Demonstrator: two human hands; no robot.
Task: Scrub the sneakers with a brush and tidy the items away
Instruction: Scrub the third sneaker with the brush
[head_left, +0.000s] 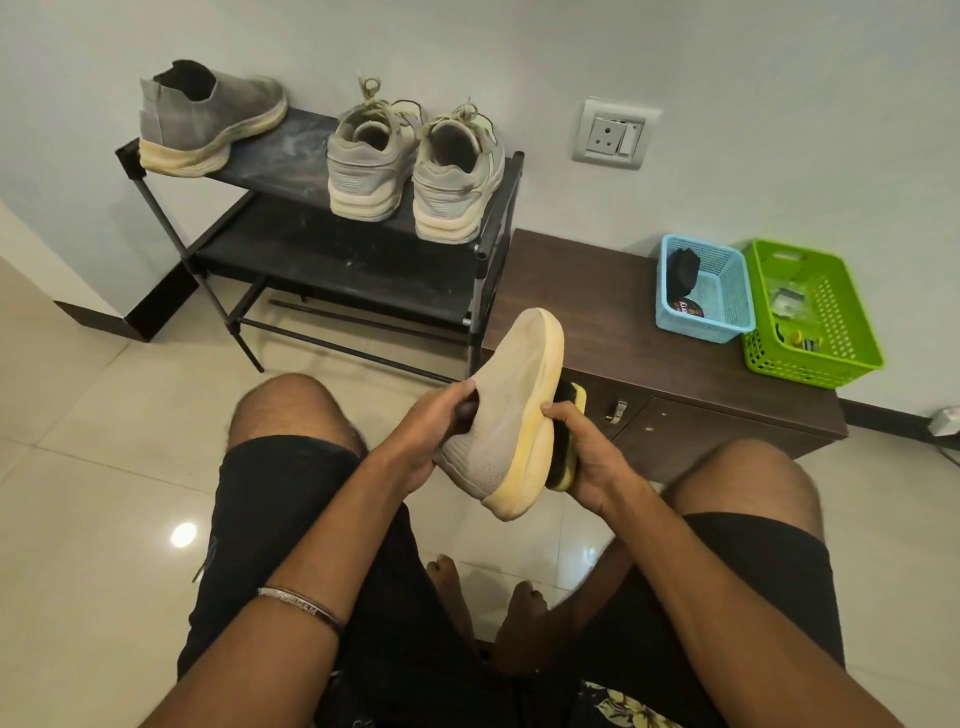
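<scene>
I hold a grey knit sneaker (506, 415) with a yellowed sole above my lap, toe pointing up and away. My left hand (436, 431) grips it at the collar, fingers tucked into the opening. My right hand (584, 452) holds a yellow-backed brush (569, 441) with black bristles pressed against the sole's side. The matching grey sneaker (208, 117) sits on the top shelf of the black shoe rack (311, 150), far left. A laced grey pair (415, 166) stands on the same shelf to its right.
A low brown cabinet (597, 312) stands right of the rack. On it sit a blue basket (706, 291) holding a dark item and a tin, and a green basket (810, 312) with small items. A wall socket (615, 132) is above. My knees flank the sneaker over glossy tile.
</scene>
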